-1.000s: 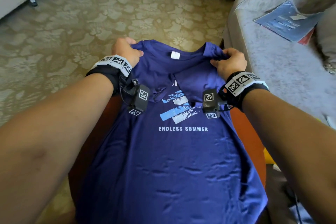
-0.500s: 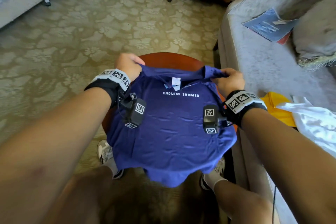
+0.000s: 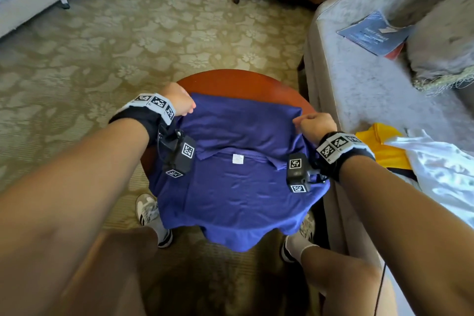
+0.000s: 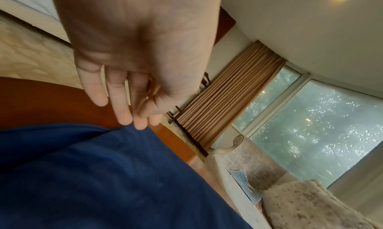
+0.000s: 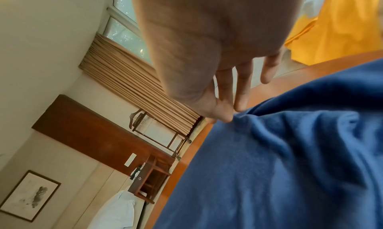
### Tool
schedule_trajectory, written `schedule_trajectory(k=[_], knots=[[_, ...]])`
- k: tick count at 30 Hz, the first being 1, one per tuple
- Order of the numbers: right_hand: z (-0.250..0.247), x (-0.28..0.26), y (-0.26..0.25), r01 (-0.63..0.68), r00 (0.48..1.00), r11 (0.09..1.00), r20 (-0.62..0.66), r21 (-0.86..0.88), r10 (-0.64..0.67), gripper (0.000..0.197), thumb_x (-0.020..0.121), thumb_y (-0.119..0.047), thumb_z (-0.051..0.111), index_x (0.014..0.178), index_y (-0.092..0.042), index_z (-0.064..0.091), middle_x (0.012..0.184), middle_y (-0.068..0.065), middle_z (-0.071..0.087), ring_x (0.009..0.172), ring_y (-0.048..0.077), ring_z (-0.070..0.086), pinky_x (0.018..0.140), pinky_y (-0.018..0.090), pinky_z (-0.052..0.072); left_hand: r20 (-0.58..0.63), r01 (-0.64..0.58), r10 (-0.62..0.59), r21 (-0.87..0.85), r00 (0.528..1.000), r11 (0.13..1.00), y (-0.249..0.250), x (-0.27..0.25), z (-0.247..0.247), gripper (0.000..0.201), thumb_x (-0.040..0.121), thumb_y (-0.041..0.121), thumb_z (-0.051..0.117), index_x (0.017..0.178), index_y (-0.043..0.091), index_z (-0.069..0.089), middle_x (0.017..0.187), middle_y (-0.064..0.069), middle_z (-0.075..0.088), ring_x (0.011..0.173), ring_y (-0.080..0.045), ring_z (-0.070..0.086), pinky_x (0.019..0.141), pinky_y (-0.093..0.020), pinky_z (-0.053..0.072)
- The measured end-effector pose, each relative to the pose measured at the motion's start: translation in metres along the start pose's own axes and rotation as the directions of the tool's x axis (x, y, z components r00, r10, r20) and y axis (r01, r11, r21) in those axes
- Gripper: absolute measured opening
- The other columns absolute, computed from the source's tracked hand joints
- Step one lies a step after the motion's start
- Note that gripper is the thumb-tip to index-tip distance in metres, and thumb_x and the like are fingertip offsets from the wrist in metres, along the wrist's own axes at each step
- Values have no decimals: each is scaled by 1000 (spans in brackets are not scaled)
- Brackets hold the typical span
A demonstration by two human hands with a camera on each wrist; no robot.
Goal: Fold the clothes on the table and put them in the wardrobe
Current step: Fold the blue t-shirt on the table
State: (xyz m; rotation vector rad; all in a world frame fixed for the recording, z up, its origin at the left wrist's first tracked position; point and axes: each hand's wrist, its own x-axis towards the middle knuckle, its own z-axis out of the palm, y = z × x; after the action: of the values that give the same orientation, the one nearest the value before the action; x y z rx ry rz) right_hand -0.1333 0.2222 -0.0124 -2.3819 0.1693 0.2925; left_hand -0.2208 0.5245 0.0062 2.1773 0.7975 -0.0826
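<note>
Item: navy blue T-shirt (image 3: 238, 187), spread on a round reddish-wood table (image 3: 230, 82), its upper part folded over so that a plain panel lies across the far half; white neck label faces up near the middle, near hem hangs over the table's front edge. Left hand (image 3: 179, 101) at the fold's far left corner: in the left wrist view its fingers (image 4: 122, 101) are nearly straight and slack, tips just touching the cloth edge, pinching nothing. Right hand (image 3: 316, 124) at the fold's right corner: thumb and forefinger tips pressed together on a small peak of fabric, remaining fingers (image 5: 242, 88) extended. Adjacent: grey sofa (image 3: 359, 79) to the right, bearing a yellow garment (image 3: 384, 151), a white garment (image 3: 441, 161) and a blue booklet (image 3: 372, 33); patterned carpet (image 3: 102, 46) beneath.
</note>
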Motion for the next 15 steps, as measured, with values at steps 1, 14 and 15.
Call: schedule_trajectory(k=[1,14,15], knots=[[3,6,-3,-12,1000,1000,-7,-2,12,20,89,-21,62,102,-17,77,106,8,71,97,27,64,82,26,48,-1,9,-9,9,1000,1000,2,6,1,19,87,0,55,93,0,73,90,-16,70,81,-25,62,54,-22,43],[33,71,-5,-239,968,971,-73,13,239,60,81,-47,73,124,-7,58,120,13,65,104,32,64,90,38,52,-71,175,-170,79,983,981,12,61,27,29,81,29,70,74,7,52,87,-6,51,81,-26,52,77,-32,44],[33,72,-7,-246,966,969,-76,10,246,63,80,-50,73,124,-7,58,121,13,65,105,32,64,93,39,52,-73,186,-182,59,981,981,12,63,28,29,83,31,70,85,7,55,92,-6,50,87,-26,51,78,-31,41]])
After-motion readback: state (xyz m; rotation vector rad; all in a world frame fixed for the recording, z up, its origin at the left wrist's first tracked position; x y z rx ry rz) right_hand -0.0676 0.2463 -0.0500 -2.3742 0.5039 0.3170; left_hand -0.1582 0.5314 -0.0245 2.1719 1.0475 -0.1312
